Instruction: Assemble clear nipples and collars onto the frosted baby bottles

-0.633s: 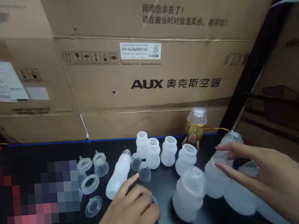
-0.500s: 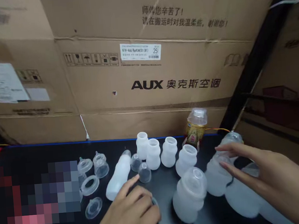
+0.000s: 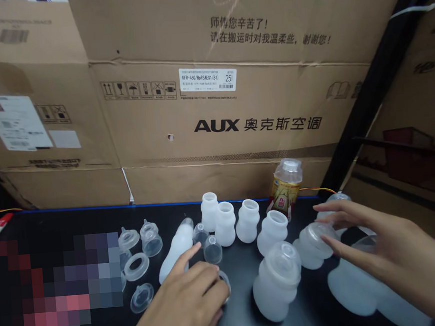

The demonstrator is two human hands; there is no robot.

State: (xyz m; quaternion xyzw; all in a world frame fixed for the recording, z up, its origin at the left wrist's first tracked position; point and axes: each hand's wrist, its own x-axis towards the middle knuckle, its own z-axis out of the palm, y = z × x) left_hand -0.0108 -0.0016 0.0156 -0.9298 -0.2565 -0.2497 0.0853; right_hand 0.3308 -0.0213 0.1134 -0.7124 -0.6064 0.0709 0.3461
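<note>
Left hand (image 3: 192, 298): nearest the camera, resting on the black desk (image 3: 56, 223), fingers curled loosely over a small clear ring (image 3: 224, 281), forefinger stretched toward a lying bottle; not clamped on anything that shows.
Right hand (image 3: 394, 259): open, fingers spread, the fingertips (image 3: 323, 241) touching a tilted frosted bottle; no closed grip.
Tilted bottle (image 3: 313, 245): translucent white, squat and waisted, wide mouth leaning toward the right hand, at the right of the desk beside the big bottle.
Big bottle (image 3: 276, 283): same milky plastic, upright, wide collar on top, between the two hands.
Bottles under the right hand (image 3: 357, 287): more frosted bodies, partly hidden by the wrist.
Lying bottle (image 3: 176, 249): slim, white, on its side just past the left forefinger.
Clear caps (image 3: 212, 250): two small domes beside it.
Teats and rings (image 3: 137, 266): clear pieces clustered at the left.
Row of small bottles (image 3: 246, 221): four, upright, open-mouthed, side by side.
Drink bottle (image 3: 285, 188): gold label, clear cap, behind the row.
Cardboard boxes (image 3: 218, 128): stacked at the back, printed AUX.
</note>
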